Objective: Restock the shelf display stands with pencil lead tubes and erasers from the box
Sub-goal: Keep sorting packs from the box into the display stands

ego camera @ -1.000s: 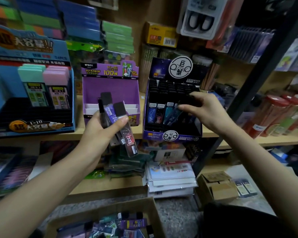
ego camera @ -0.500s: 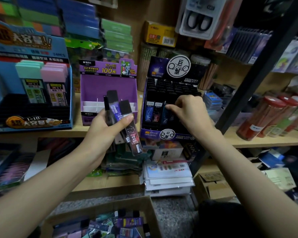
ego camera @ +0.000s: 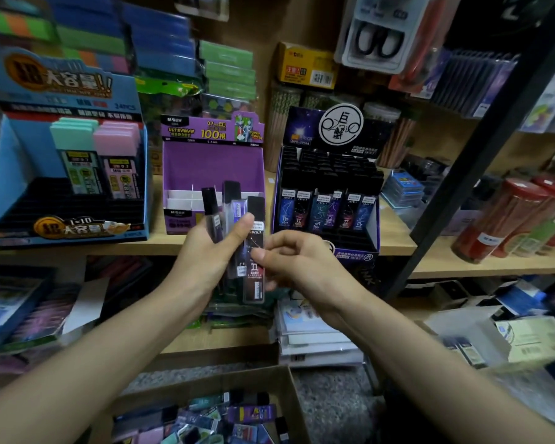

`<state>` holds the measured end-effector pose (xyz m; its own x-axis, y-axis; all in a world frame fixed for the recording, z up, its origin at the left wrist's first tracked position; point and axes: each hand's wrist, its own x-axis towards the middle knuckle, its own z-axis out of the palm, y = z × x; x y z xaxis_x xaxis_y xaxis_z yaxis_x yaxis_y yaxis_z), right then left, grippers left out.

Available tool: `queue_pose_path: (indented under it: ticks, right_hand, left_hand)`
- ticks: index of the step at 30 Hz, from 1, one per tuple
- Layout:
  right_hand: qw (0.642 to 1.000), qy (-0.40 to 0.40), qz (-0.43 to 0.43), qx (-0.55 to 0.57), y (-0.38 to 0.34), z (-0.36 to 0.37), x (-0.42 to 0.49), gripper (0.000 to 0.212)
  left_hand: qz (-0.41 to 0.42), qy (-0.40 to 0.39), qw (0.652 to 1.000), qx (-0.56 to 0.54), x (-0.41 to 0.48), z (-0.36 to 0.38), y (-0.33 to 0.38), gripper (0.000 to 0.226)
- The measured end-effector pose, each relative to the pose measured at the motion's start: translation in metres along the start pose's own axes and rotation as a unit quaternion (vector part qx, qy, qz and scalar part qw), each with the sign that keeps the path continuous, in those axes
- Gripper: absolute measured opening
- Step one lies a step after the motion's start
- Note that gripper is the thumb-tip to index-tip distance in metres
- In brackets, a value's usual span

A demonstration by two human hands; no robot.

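Leaving stand (ego camera: 305, 129), right hand (ego camera: 302, 264) pinches tube (ego camera: 254, 285).

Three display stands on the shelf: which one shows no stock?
The purple middle stand: only bare white dividers show. The blue stand holds mint and pink packs, the black stand rows of tubes.

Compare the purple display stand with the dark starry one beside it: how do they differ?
The purple stand shows bare white dividers; the dark stand holds rows of black-capped tubes. The purple stand has a rectangular header; the dark stand has a round white sign. Both sit on one wooden shelf.
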<state>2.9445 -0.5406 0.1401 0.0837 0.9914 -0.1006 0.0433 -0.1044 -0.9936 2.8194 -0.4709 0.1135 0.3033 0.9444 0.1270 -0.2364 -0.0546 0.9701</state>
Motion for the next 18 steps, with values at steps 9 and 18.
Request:
queue_pose_path:
  ticks: [9, 18]
  right_hand:
    - [0.985, 0.146, -0.085, 0.04, -0.035, -0.059, 0.009, 0.013]
    - [0.918, 0.301, -0.155, -0.205, -0.015, -0.112, 0.031, 0.016]
  left_hand:
    - [0.016, -0.004, 1.0, 0.016, 0.007, 0.006, -0.003, 0.027]
    - [0.018, 0.018, 0.999, 0.024, 0.012, 0.002, -0.003, 0.018]
